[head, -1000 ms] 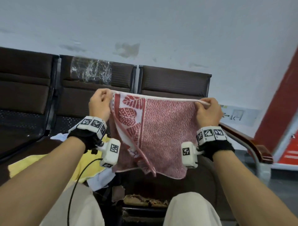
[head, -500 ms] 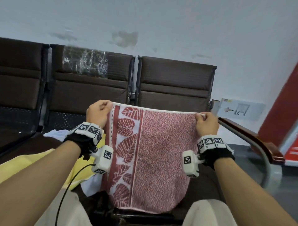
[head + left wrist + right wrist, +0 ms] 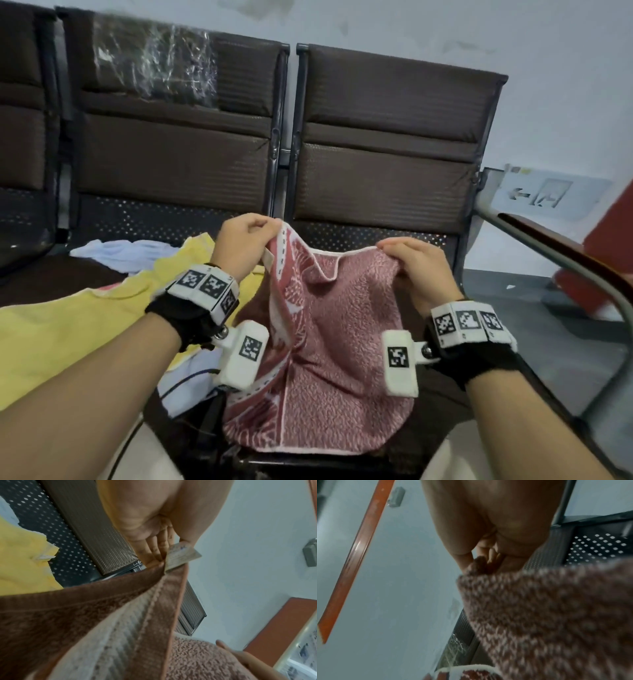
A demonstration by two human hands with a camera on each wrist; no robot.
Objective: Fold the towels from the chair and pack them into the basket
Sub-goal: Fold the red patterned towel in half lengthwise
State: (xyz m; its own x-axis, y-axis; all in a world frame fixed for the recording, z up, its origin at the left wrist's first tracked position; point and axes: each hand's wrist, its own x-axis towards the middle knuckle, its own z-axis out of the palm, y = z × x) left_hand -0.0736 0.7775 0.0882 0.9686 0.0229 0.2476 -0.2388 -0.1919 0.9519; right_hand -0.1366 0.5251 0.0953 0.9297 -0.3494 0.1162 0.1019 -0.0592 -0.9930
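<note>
The red towel [image 3: 322,346] sags between both hands, its lower hem hiding the seat edge. The left hand [image 3: 241,245] and right hand [image 3: 416,265] each pinch a top corner, near the chair [image 3: 376,137] back.

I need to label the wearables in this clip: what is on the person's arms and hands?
Bare forearms, no sleeves or gloves. Each wrist has a black strap carrying white blocks printed with black square markers, plus a white camera box with its own marker. A thin black cable runs from the left box.
</note>
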